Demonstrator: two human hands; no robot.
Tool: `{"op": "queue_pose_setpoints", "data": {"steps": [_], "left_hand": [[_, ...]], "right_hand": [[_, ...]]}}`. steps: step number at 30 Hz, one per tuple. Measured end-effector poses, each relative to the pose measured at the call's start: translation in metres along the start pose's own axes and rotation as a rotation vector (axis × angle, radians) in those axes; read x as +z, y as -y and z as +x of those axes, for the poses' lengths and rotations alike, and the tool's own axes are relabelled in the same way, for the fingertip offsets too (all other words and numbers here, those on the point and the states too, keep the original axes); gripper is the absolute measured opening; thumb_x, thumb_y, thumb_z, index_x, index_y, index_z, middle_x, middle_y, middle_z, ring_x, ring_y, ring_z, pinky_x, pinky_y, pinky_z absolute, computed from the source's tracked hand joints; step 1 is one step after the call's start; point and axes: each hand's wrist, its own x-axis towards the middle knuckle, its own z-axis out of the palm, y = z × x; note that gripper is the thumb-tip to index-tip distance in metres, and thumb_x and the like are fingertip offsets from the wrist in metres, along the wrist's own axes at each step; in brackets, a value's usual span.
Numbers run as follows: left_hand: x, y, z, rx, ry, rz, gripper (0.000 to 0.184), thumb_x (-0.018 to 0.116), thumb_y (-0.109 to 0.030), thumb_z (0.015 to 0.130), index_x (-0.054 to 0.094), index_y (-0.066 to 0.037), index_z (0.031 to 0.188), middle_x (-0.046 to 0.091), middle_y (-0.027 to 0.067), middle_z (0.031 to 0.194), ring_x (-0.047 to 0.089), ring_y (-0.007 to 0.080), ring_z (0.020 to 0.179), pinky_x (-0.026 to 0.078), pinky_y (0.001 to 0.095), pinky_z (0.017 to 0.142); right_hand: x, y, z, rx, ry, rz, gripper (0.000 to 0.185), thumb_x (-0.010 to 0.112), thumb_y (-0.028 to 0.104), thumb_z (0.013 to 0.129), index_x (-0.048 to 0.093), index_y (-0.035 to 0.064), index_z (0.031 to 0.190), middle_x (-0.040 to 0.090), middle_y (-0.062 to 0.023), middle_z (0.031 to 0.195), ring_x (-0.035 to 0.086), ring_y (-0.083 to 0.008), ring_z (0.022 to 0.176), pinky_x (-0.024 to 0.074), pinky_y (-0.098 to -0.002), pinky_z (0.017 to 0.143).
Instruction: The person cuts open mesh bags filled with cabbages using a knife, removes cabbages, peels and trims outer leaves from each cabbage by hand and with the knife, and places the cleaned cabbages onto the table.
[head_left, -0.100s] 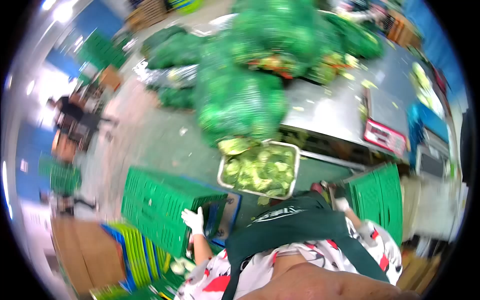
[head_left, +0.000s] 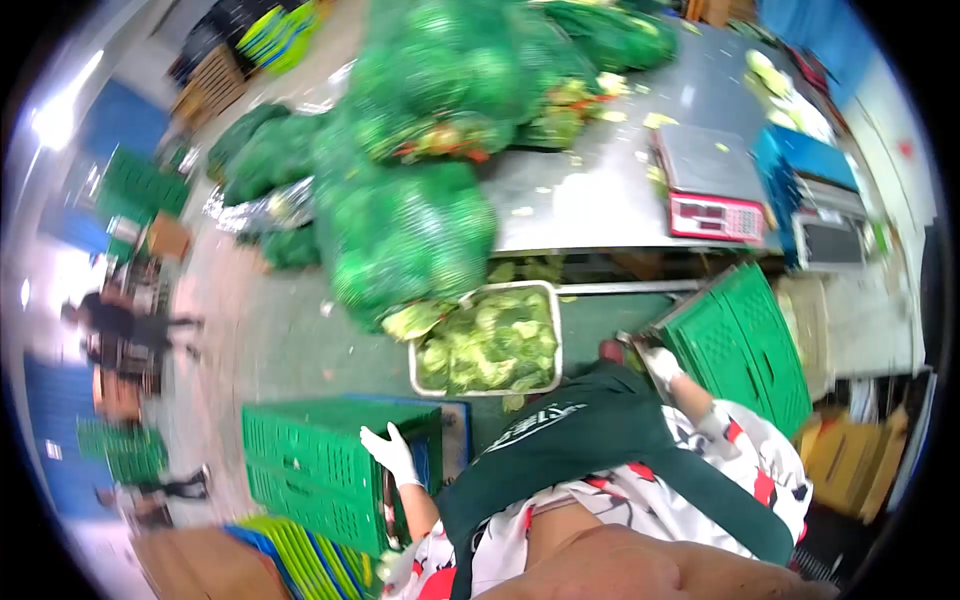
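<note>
My left hand [head_left: 390, 452], in a white glove, is open with fingers spread. It is held beside the end of a stack of green plastic crates [head_left: 300, 448] at the left; whether it touches them I cannot tell. My right hand [head_left: 662, 364], also white-gloved, is low at the right against the near side of another green crate stack [head_left: 735, 350]. Its fingers look stretched out, though small in view. Between the hands, on the floor, a white-rimmed bin [head_left: 558, 345] holds loose green cabbage leaves [head_left: 490, 345].
Large green net sacks of cabbages [head_left: 400, 220] are piled beside and on a metal table [head_left: 570, 215]. A red-framed weighing scale [head_left: 715, 215] sits there among leaf scraps. Green and blue nested baskets [head_left: 310, 555] are at lower left. A person [head_left: 125, 320] stands far left.
The view has swung right, so the sacks and bin appear farther left and the scale is sharper. My right hand has moved up along the crate side. My left hand stays spread by its crates.
</note>
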Motion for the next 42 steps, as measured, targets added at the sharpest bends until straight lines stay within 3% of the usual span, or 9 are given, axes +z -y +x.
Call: {"op": "queue_pose_setpoints", "data": {"steps": [3, 10, 16, 22, 25, 28, 34, 38, 42], "left_hand": [[-0.016, -0.096, -0.017, 0.319, -0.003, -0.190, 0.067, 0.062, -0.020, 0.094, 0.033, 0.006, 0.148, 0.037, 0.0284, 0.151, 0.034, 0.0416, 0.141, 0.025, 0.0463, 0.118], [0.017, -0.272, -0.071, 0.847, 0.163, -0.175, 0.065, 0.065, -0.008, 0.088, 0.038, 0.002, 0.147, 0.042, 0.0249, 0.148, 0.038, 0.0399, 0.139, 0.027, 0.0447, 0.117], [0.045, -0.332, -0.111, 0.861, 0.385, -0.175, 0.060, 0.066, -0.013, 0.089, 0.043, 0.000, 0.144, 0.048, 0.0219, 0.145, 0.044, 0.0363, 0.135, 0.033, 0.0425, 0.113], [0.052, -0.379, -0.137, 0.797, 0.519, -0.077, 0.054, 0.063, -0.020, 0.092, 0.047, -0.005, 0.142, 0.057, 0.0199, 0.135, 0.053, 0.0363, 0.124, 0.040, 0.0436, 0.106], [0.051, -0.390, -0.146, 0.776, 0.549, -0.026, 0.050, 0.061, -0.022, 0.094, 0.049, -0.007, 0.140, 0.062, 0.0201, 0.126, 0.058, 0.0367, 0.116, 0.044, 0.0447, 0.100], [0.053, -0.397, -0.156, 0.787, 0.559, 0.002, 0.049, 0.062, -0.023, 0.094, 0.051, -0.008, 0.139, 0.064, 0.0199, 0.120, 0.061, 0.0368, 0.108, 0.048, 0.0440, 0.095], [0.065, -0.412, -0.162, 0.912, 0.567, -0.013, 0.044, 0.062, -0.023, 0.093, 0.056, -0.005, 0.133, 0.065, 0.0193, 0.118, 0.062, 0.0354, 0.106, 0.047, 0.0435, 0.096], [0.067, -0.413, -0.156, 0.875, 0.566, -0.044, 0.044, 0.061, -0.022, 0.093, 0.055, -0.005, 0.133, 0.066, 0.0187, 0.118, 0.061, 0.0361, 0.108, 0.047, 0.0439, 0.096], [0.059, -0.397, -0.157, 0.809, 0.593, 0.114, 0.042, 0.059, -0.024, 0.094, 0.055, -0.005, 0.131, 0.067, 0.0189, 0.115, 0.064, 0.0340, 0.104, 0.048, 0.0433, 0.095]], "right_hand": [[-0.003, 0.012, 0.007, -0.279, -0.238, -0.090, 0.035, 0.054, 0.032, 0.093, 0.071, 0.0024, 0.097, 0.069, -0.0205, 0.102, 0.065, -0.0402, 0.097, 0.0518, -0.0446, 0.086], [-0.140, 0.041, 0.050, -0.394, -0.928, 0.270, 0.023, 0.058, 0.022, 0.095, 0.071, 0.0074, 0.107, 0.070, -0.0146, 0.106, 0.066, -0.0311, 0.099, 0.0514, -0.0392, 0.089], [-0.291, -0.083, 0.133, -0.071, -1.329, 0.056, 0.024, 0.057, 0.020, 0.094, 0.067, 0.0058, 0.110, 0.068, -0.0160, 0.108, 0.063, -0.0339, 0.101, 0.0492, -0.0423, 0.092], [-0.369, -0.166, 0.204, 0.189, -0.909, -0.172, 0.031, 0.060, 0.015, 0.089, 0.062, 0.0017, 0.117, 0.066, -0.0242, 0.107, 0.063, -0.0403, 0.101, 0.0509, -0.0489, 0.089], [-0.375, -0.168, 0.210, 0.162, -0.876, -0.366, 0.053, 0.064, 0.014, 0.088, 0.048, 0.0062, 0.139, 0.061, -0.0201, 0.119, 0.063, -0.0370, 0.106, 0.0531, -0.0470, 0.087], [-0.388, -0.189, 0.231, 0.215, -0.804, -0.448, 0.056, 0.067, 0.013, 0.087, 0.047, 0.0040, 0.138, 0.062, -0.0170, 0.113, 0.062, -0.0351, 0.105, 0.0530, -0.0442, 0.087], [-0.390, -0.201, 0.246, 0.262, -0.754, -0.530, 0.029, 0.053, 0.025, 0.097, 0.066, 0.0030, 0.111, 0.067, -0.0201, 0.102, 0.067, -0.0392, 0.098, 0.0560, -0.0474, 0.081], [-0.406, -0.220, 0.255, 0.277, -0.566, -0.200, 0.047, 0.057, 0.039, 0.089, 0.071, -0.0049, 0.098, 0.065, -0.0335, 0.100, 0.063, -0.0466, 0.105, 0.0508, -0.0497, 0.089], [-0.403, -0.270, 0.268, 0.170, -0.525, 0.176, 0.049, 0.057, 0.040, 0.089, 0.070, -0.0065, 0.086, 0.068, -0.0299, 0.084, 0.066, -0.0462, 0.085, 0.0502, -0.0457, 0.074]]}}
